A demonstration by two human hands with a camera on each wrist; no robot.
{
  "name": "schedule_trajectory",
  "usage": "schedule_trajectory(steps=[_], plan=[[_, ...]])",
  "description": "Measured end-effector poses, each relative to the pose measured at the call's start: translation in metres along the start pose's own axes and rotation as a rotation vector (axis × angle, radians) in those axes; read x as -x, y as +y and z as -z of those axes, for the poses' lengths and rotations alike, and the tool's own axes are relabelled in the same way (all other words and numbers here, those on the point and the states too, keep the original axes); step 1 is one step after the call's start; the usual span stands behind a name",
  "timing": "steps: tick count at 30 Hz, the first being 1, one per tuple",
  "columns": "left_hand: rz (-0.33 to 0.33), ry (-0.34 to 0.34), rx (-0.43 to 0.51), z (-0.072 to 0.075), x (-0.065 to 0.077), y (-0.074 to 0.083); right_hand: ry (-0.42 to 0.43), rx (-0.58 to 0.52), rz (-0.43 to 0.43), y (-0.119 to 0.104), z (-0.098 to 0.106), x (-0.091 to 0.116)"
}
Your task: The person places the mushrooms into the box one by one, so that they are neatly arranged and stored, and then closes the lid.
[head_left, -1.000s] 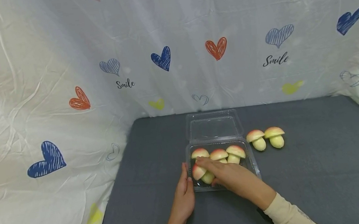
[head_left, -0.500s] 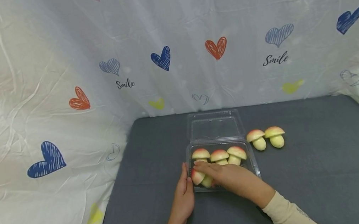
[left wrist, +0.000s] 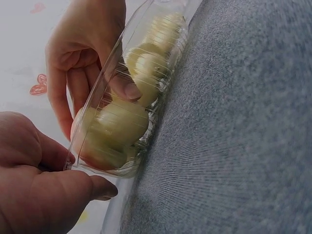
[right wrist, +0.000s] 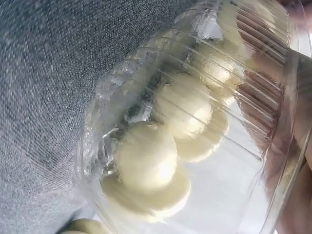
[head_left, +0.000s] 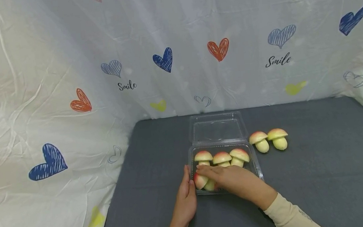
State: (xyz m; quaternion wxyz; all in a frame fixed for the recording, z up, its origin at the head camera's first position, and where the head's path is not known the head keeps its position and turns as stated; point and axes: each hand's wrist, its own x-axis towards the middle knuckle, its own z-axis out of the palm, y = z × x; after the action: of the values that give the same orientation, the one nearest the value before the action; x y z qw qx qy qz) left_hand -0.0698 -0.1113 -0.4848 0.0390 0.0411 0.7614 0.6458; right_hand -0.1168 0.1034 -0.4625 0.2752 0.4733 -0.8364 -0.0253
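A clear plastic clamshell container [head_left: 258,166] sits on the table with its lid [head_left: 216,129] folded back. My left hand [head_left: 185,201] holds its left rim; in the left wrist view, thumb and fingers meet at the rim's corner. My right hand [head_left: 241,183] reaches inside and grips an artificial mushroom [head_left: 200,181] with a red-tinged cap, lying tilted at the front left. In the left wrist view its thumb lies against the pale stem. Behind it stand three more mushrooms in a row, including one in the middle [head_left: 221,157]. The hand covers the container's front right part.
Two more artificial mushrooms [head_left: 277,139] stand side by side on the grey-covered table [head_left: 323,173], right of the container. A white curtain [head_left: 190,26] printed with hearts hangs behind and at the left.
My right hand has lowered the mushroom slightly toward the container's front left corner. The container has shifted a touch; my left hand stays at its rim.
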Motion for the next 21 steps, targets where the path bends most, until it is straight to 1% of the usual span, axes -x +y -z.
schedule_trajectory(steps=[4, 8, 15, 21], plan=[[-0.005, -0.006, 0.004, 0.0000, 0.0001, 0.0009, 0.009, 0.034, 0.014, 0.0002, 0.0002, 0.0011], [-0.007, -0.011, 0.002, 0.0002, 0.0006, 0.0016, 0.008, 0.018, 0.013, 0.0003, 0.0003, 0.0015], [0.000, -0.006, -0.004, 0.0010, 0.0006, 0.0014, -0.018, -0.082, -0.020, 0.0008, 0.0020, -0.0010], [0.004, -0.003, -0.007, 0.0011, 0.0008, 0.0016, -0.038, -0.135, -0.047, 0.0002, 0.0046, -0.0022]])
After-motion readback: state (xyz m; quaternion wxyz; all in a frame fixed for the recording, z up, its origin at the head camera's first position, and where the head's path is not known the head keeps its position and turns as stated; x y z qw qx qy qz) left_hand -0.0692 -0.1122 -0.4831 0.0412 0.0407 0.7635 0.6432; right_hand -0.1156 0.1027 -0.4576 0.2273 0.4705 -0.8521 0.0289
